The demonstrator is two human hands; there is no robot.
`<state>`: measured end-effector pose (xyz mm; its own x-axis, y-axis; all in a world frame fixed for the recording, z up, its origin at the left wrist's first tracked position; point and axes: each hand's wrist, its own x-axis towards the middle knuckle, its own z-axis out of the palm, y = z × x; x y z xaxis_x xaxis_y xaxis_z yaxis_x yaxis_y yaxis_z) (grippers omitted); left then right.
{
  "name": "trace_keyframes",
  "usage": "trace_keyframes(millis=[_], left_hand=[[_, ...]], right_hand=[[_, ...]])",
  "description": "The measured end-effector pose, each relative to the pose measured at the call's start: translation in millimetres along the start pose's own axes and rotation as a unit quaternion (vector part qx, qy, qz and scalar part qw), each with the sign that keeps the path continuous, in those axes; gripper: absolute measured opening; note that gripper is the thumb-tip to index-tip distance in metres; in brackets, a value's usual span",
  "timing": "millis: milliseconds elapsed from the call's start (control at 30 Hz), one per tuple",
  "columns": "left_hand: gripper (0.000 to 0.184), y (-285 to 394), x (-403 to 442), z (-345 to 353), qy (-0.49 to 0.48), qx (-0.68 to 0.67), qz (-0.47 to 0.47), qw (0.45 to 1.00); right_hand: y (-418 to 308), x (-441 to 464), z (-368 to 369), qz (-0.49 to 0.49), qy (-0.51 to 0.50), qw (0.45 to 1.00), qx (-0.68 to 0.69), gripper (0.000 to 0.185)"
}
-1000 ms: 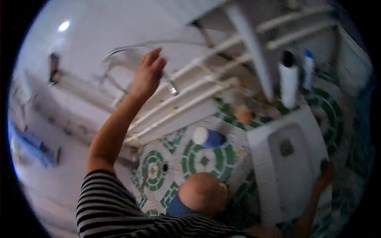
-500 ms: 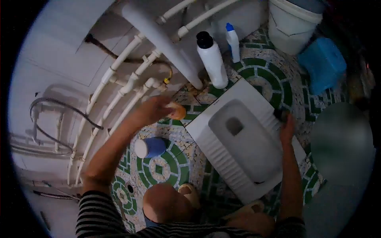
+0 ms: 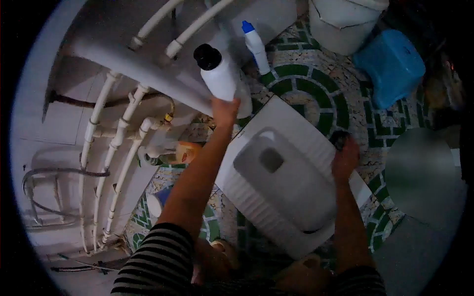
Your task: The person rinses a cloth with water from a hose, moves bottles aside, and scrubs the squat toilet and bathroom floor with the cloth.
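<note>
My left hand (image 3: 225, 111) is at the lower part of a white bottle (image 3: 220, 81) with a black cap, its fingers partly hidden against the bottle. The bottle stands at the top left corner of a white squat toilet (image 3: 296, 172). At the right edge of the toilet, my right hand (image 3: 345, 160) is closed on a small dark object (image 3: 338, 139). Behind the white bottle stands a slimmer white bottle (image 3: 256, 49) with a blue cap. An orange-labelled bottle (image 3: 186, 152) is left of my left forearm.
White pipes (image 3: 116, 140) run along the left wall, with a thick white drainpipe (image 3: 148, 74) slanting to the floor. A white bucket (image 3: 340, 24) and a blue plastic stool (image 3: 390, 66) are at the upper right. A blue tub (image 3: 159, 200) sits beside my left arm.
My left hand has moved from the orange-labelled bottle to the black-capped white bottle. My right hand remains by the toilet's right edge with the dark object. The view has shifted.
</note>
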<state>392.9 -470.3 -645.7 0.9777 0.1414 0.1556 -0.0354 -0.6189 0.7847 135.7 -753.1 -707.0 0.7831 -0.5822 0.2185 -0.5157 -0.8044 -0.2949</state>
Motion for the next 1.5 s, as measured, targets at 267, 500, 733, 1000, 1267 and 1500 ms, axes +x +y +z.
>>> trace_keyframes(millis=[267, 500, 733, 1000, 1267, 1500], left_hand=[[0.057, -47.3, 50.9, -14.7, -0.058, 0.036, 0.036, 0.997], [0.056, -22.2, 67.4, -19.9, -0.079, 0.093, 0.040, 0.992], [0.051, -40.6, 2.9, -8.9, -0.135, -0.186, 0.007, 0.973], [0.049, -83.0, 23.9, 8.8, -0.131, -0.142, -0.111, 0.975], [0.065, -129.5, -155.4, -130.6, -0.045, -0.323, -0.350, 0.878], [0.059, -196.6, -98.1, -147.6, 0.016, -0.202, -0.198, 0.959]], right_hand=[[2.7, 4.8, 7.8, 0.013, -0.026, 0.999, -0.015, 0.056], [-2.5, 3.7, 6.8, 0.039, -0.061, 0.997, -0.009, 0.060], [4.3, 1.4, 9.3, -0.016, -0.018, 0.999, 0.032, 0.061], [3.2, 1.7, 9.0, -0.010, -0.077, 0.997, 0.022, 0.057], [13.3, -4.3, 24.1, -0.052, 0.008, 0.998, 0.042, 0.053], [-4.9, -3.8, 11.3, -0.016, -0.009, 1.000, 0.019, 0.050]])
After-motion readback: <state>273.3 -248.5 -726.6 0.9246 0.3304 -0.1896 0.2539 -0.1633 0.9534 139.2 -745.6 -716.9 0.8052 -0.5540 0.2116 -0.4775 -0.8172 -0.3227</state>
